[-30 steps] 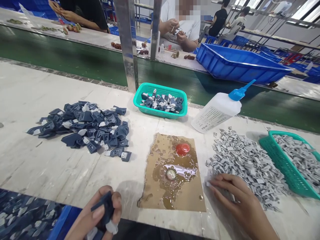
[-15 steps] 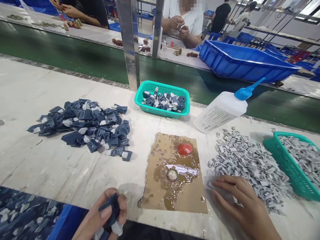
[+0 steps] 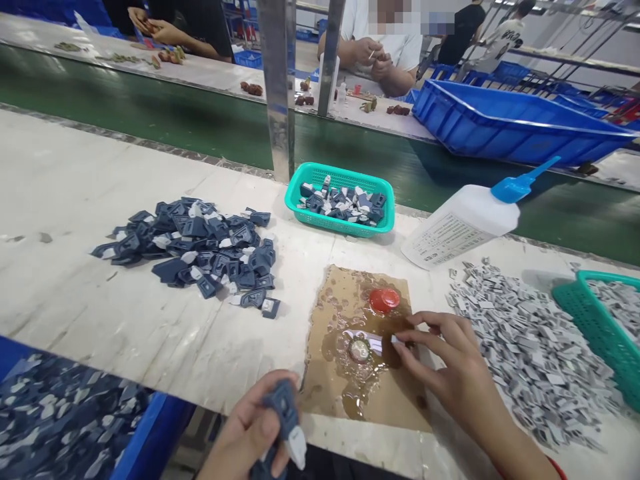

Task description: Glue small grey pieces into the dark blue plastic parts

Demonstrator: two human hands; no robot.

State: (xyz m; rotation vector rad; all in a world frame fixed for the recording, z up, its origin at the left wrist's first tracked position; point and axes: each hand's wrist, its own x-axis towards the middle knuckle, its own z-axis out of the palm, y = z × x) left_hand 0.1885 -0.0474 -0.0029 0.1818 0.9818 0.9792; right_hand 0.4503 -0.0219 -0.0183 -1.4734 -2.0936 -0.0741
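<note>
A small grey piece (image 3: 395, 339) is pinched in the fingertips of the right hand (image 3: 440, 363), held over the wet brown sheet (image 3: 360, 393) just beside the glue puddle's round cap (image 3: 359, 349). The left hand (image 3: 255, 433) at the bench (image 3: 75, 200) edge is closed around a dark blue part (image 3: 285, 410). A second ago the right hand lay flat on the grey pile (image 3: 525, 340); it has since moved left onto the sheet.

You face a heap of navy-blue parts (image 3: 200, 250) flecked with white, a teal mesh basket (image 3: 340, 200), and a red cap (image 3: 384, 300) on brown, glue-glossed card (image 3: 350, 393). Beside them lie pale grey clips (image 3: 525, 340) and a white bottle (image 3: 465, 223) with a blue nozzle.
</note>
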